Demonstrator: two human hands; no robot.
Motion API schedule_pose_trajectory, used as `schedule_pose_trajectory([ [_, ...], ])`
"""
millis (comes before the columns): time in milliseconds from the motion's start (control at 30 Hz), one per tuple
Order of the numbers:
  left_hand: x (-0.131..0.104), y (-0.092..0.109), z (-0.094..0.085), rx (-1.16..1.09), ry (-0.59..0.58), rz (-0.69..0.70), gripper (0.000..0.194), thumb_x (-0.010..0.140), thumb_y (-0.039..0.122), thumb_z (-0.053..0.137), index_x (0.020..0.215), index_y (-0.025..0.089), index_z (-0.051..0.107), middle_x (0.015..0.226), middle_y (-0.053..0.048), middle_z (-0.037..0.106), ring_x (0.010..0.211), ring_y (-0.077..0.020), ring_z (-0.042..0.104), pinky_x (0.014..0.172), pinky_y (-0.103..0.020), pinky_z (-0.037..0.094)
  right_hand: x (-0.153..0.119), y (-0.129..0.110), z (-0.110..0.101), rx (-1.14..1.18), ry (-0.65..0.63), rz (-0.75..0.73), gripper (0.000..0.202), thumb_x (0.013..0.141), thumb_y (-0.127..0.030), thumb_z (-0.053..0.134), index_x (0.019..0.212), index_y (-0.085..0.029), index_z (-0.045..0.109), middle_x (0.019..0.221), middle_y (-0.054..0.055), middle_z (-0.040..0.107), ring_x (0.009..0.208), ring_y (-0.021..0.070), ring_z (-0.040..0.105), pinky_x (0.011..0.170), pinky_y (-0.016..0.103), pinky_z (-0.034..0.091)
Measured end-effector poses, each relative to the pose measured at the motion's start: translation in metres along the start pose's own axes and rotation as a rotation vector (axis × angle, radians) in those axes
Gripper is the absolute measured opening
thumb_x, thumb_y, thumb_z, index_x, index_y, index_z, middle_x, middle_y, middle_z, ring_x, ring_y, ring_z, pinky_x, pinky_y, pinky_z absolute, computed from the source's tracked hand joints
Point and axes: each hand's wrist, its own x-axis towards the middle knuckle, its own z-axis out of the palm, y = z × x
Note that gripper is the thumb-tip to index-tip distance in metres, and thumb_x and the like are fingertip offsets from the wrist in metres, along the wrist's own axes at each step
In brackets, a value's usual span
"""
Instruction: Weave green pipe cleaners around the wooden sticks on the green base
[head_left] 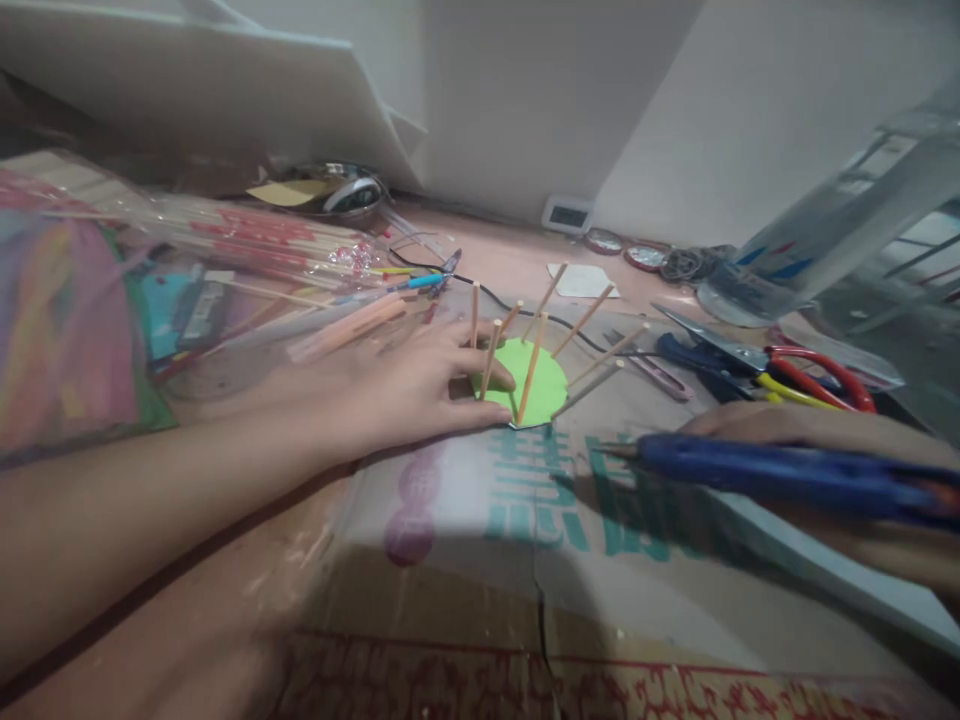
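A bright green disc lies on the printed cardboard sheet, with several short wooden sticks standing or leaning outward around its edge. My left hand grips the disc's left side, its fingers and thumb among the sticks there. In my right hand is a blue hot glue gun, its pointed nozzle facing left, just right of the disc and apart from it. Part of the glue gun runs out of view at the right edge, and the fingers beneath it are partly hidden.
Pliers with red handles and scissors lie behind my right hand, near a clear bottle. A pink craft knife and a thin black cable lie behind the disc. Bagged sticks and coloured material fill the left.
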Motion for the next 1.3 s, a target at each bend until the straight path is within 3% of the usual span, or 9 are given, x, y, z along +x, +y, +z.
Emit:
schedule_pose_trajectory([
  [100,-0.001,-0.001,0.001,0.015,-0.001,0.001,0.030,0.087,0.046,0.065,0.107,0.026,0.074,0.131,-0.006,0.059,0.126,-0.0259,0.053,0.104,-0.038,0.043,0.003,-0.008,0.012,0.143,-0.112,-0.085,0.023,0.091,-0.051,0.057,0.100,-0.035,0.070,0.097,0.004,0.075,0.080,0.0217,0.073,0.061,0.031,0.058],
  [167,-0.001,-0.002,0.001,0.022,-0.004,0.007,0.030,0.088,0.047,0.064,0.108,0.026,0.074,0.130,-0.006,0.059,0.124,-0.0259,0.054,0.103,-0.039,0.043,0.009,-0.012,0.019,0.140,-0.114,-0.078,0.015,0.091,-0.044,0.060,0.095,-0.033,0.069,0.092,0.001,0.074,0.079,0.0182,0.071,0.063,0.028,0.056],
  [300,0.000,-0.002,0.002,0.014,-0.003,0.008,0.030,0.088,0.046,0.064,0.108,0.026,0.074,0.133,-0.007,0.058,0.124,-0.0255,0.055,0.103,-0.039,0.043,0.015,-0.020,0.026,0.146,-0.116,-0.031,0.018,0.084,-0.048,0.069,0.089,-0.030,0.067,0.087,0.000,0.073,0.077,0.0175,0.070,0.065,0.028,0.054],
  [467,0.001,-0.001,0.002,0.005,0.004,0.011,0.029,0.087,0.045,0.065,0.107,0.026,0.074,0.134,-0.008,0.059,0.125,-0.0264,0.055,0.105,-0.042,0.043,0.018,-0.034,0.028,0.111,-0.154,0.016,0.014,0.088,-0.040,0.064,0.093,-0.028,0.069,0.077,-0.001,0.074,0.067,0.0168,0.069,0.059,0.028,0.051],
  [667,0.001,-0.002,0.002,-0.007,0.000,0.019,0.028,0.087,0.045,0.065,0.106,0.027,0.074,0.132,-0.008,0.060,0.126,-0.0272,0.054,0.105,-0.044,0.043,0.020,-0.031,0.030,0.012,-0.203,-0.032,0.012,0.089,-0.033,0.058,0.093,-0.026,0.067,0.088,0.001,0.075,0.083,0.0209,0.072,0.065,0.030,0.054],
  [800,0.001,-0.002,0.002,-0.004,-0.001,0.016,0.027,0.087,0.044,0.065,0.106,0.027,0.075,0.132,-0.008,0.061,0.125,-0.0277,0.055,0.106,-0.044,0.042,0.021,-0.033,0.026,-0.031,-0.224,-0.110,0.016,0.094,-0.027,0.050,0.099,-0.028,0.065,0.091,-0.001,0.075,0.082,0.0189,0.073,0.071,0.029,0.056],
  [933,0.001,-0.002,0.003,-0.013,0.006,0.031,0.027,0.088,0.043,0.065,0.106,0.025,0.075,0.133,-0.008,0.060,0.126,-0.0278,0.054,0.108,-0.044,0.042,0.022,-0.042,0.021,-0.146,-0.246,-0.197,0.020,0.097,-0.034,0.049,0.109,-0.025,0.063,0.101,0.005,0.075,0.090,0.0214,0.072,0.078,0.031,0.057],
  [1100,0.001,-0.002,0.003,-0.010,0.012,0.033,0.027,0.088,0.042,0.065,0.106,0.025,0.074,0.133,-0.008,0.060,0.126,-0.0272,0.055,0.108,-0.044,0.041,0.026,-0.047,0.021,-0.291,-0.157,-0.375,0.024,0.100,-0.035,0.043,0.095,-0.023,0.063,0.086,0.007,0.075,0.073,0.0220,0.071,0.062,0.032,0.055],
  [1300,0.001,-0.002,0.003,-0.009,0.010,0.040,0.028,0.088,0.044,0.064,0.106,0.025,0.074,0.133,-0.008,0.059,0.127,-0.0266,0.054,0.107,-0.043,0.042,0.023,-0.047,0.020,-0.339,-0.137,-0.380,0.027,0.099,-0.041,0.044,0.083,-0.027,0.061,0.070,0.003,0.068,0.060,0.0223,0.066,0.050,0.033,0.051],
])
